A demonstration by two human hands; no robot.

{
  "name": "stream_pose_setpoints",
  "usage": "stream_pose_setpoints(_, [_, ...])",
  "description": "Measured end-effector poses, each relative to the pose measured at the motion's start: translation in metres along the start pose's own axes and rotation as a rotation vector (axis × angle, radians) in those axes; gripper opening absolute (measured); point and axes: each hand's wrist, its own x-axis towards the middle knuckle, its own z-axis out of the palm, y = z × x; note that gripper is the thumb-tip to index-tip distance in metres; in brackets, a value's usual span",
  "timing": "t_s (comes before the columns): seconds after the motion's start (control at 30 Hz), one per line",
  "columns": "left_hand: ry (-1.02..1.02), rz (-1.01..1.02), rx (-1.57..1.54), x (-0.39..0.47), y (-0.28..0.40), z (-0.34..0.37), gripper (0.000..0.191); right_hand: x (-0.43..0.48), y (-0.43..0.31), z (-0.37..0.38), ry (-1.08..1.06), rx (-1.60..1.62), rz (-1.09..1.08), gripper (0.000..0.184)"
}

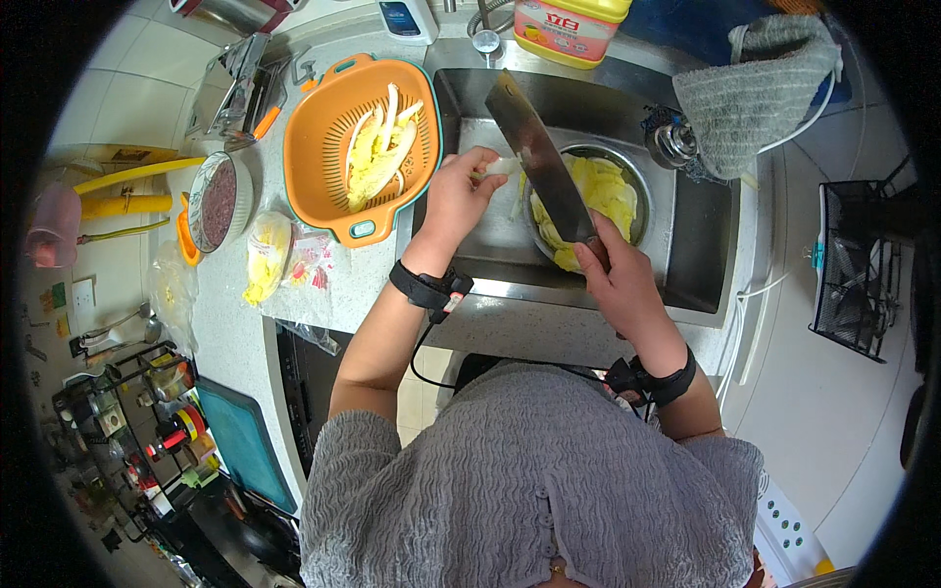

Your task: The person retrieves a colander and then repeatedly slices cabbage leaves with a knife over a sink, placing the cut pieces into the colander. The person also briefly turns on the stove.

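Note:
My right hand grips the handle of a broad cleaver, its blade slanting up and left above the sink. Between the thumb and fingers of my left hand is a pale piece of cabbage leaf, close to the blade's edge; the blade hides part of it. Below the cleaver a round metal bowl sits in the stainless steel sink, holding yellow-green cabbage leaves. To the left, an orange colander with a teal rim contains several cabbage leaves with white ribs.
On the counter's left are a partly wrapped cabbage and a bowl of purplish food. A yellow detergent jug stands behind the sink, near the tap. A grey towel hangs at the right. A teal cutting board lies lower left.

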Motion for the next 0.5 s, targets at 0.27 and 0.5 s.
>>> stream_pose_setpoints(0.27, [0.103,0.153,0.029,-0.004,-0.001,0.000,0.025,0.004,-0.005,0.010,-0.016,-0.048,0.004,0.040])
stream_pose_setpoints(0.5, [0.180,0.092,-0.038,-0.010,-0.008,0.006,0.023,0.007,0.006,0.018,-0.010,-0.061,-0.051,0.041])
